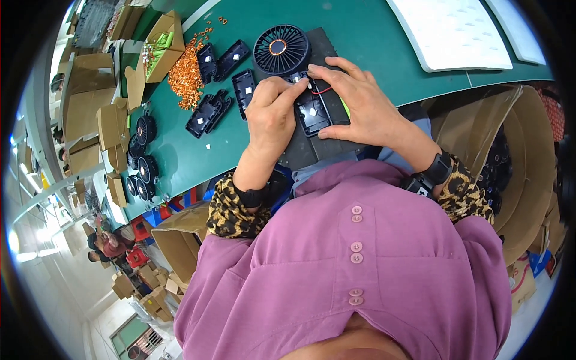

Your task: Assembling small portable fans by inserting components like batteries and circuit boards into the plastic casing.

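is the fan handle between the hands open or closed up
Open: the fan handle lies uncovered, its hollow inside facing up and a red wire showing.

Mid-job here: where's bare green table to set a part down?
One bare patch of green table lies between the dark mat and the white foam sheet. Another lies between the black housings and the black fans at left, near a small white piece. Crowded: by the orange pile and on the mat, at the left hand and right hand.
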Tool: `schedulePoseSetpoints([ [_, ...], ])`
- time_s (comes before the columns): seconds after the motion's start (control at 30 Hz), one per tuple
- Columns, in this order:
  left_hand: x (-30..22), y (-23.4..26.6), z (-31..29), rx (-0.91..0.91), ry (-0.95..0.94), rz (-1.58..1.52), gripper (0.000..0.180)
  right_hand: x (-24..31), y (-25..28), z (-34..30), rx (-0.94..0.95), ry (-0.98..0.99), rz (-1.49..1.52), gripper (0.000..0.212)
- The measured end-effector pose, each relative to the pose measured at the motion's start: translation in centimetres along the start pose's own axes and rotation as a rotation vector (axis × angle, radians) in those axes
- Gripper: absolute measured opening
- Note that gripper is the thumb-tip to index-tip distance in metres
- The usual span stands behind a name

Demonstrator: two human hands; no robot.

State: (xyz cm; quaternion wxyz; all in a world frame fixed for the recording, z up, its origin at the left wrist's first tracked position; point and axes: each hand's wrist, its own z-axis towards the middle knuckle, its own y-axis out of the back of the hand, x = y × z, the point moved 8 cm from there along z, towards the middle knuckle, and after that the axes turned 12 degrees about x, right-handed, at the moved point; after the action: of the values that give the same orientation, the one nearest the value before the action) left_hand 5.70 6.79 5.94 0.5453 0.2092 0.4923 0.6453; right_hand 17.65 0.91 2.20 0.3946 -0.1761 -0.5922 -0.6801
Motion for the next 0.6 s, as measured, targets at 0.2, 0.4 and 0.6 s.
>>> schedulePoseSetpoints([
  [0.2, 1.6, 0.7, -0.7, -0.054, 0.188, -0.197, 0.038, -0.2, -0.4, 0.3, 0.044, -0.044, -0.022, 0.098],
  [0.4, 1.2, 0.9, -0.3, -0.095, 0.137, -0.168, 0.031, -0.1, -0.2, 0.2, 0.040, -0.033, -0.021, 0.100],
  [0.6, 1.1, 0.9, -0.7, -0.136, 0.141, -0.170, 0.028, 0.7, 3.4, 1.5, -0.184, 0.082, -0.045, 0.033],
])
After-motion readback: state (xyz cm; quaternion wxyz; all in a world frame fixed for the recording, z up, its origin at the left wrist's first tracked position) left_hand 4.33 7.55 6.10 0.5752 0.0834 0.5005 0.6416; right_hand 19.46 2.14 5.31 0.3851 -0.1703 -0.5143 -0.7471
